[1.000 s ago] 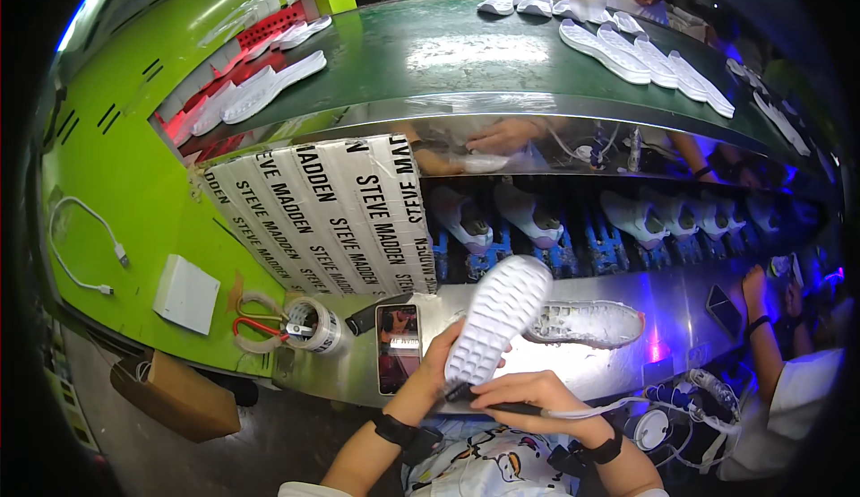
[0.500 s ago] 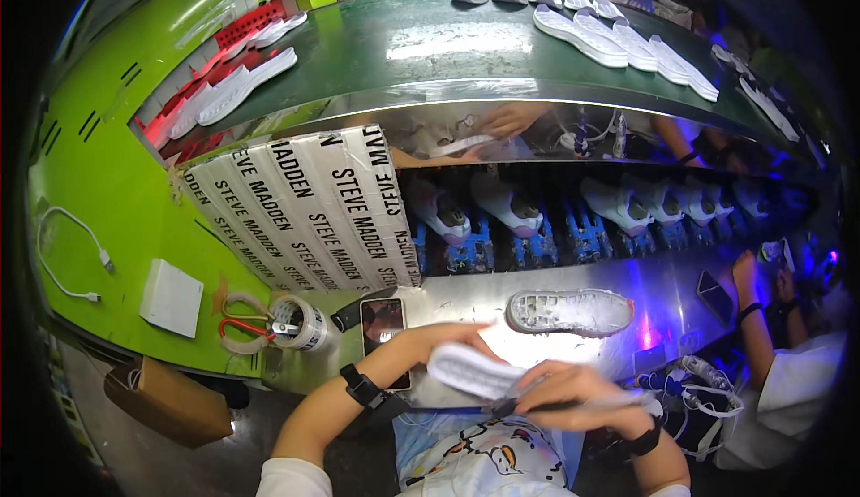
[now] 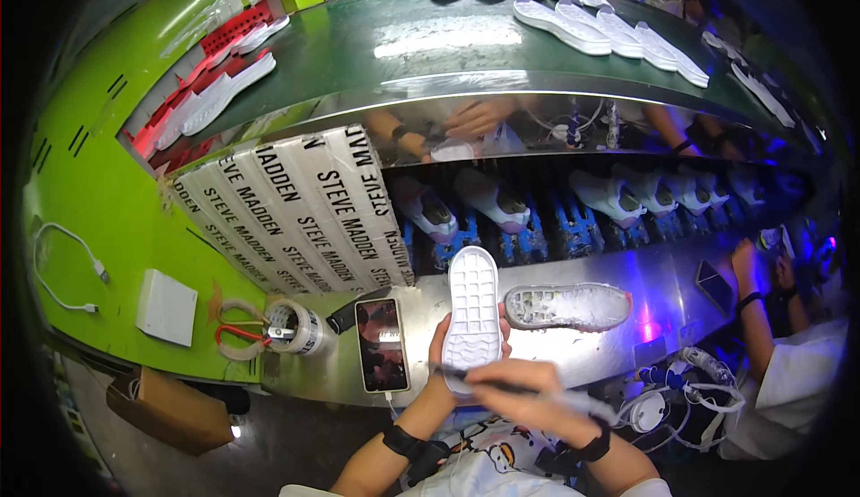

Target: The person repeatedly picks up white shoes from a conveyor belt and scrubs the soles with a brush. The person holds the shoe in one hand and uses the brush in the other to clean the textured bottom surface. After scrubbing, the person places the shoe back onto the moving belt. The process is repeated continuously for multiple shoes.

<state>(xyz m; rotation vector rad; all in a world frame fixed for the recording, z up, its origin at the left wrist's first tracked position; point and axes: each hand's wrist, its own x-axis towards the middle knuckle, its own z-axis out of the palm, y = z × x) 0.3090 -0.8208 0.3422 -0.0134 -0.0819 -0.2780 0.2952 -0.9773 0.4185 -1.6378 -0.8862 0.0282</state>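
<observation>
My left hand (image 3: 436, 354) holds a white shoe sole (image 3: 473, 304) upright, thumb on one side and fingers on the other. Its ribbed, gridded inner face is turned towards me. My right hand (image 3: 528, 389) grips a slender brush-like tool (image 3: 587, 405), blurred, with its dark tip over the sole's lower end. Whether the tip touches the sole I cannot tell. Just right of the held sole, a greyish sole (image 3: 569, 309) with a hollow grid and a reddish end lies on the metal ledge (image 3: 430, 376).
Left of my hands are a phone (image 3: 382, 345) with a cable, a tape roll holding scissors (image 3: 300, 327), and a printed box (image 3: 296, 219). White shoe uppers (image 3: 511, 201) stand on blue holders behind. Several soles (image 3: 564, 26) lie on the green belt (image 3: 358, 71). A co-worker's arm (image 3: 757, 318) is at right.
The sole has swung from tilted sideways to upright, and my left hand has moved below it. My right hand has shifted slightly left and down with the tool. The view has moved slightly.
</observation>
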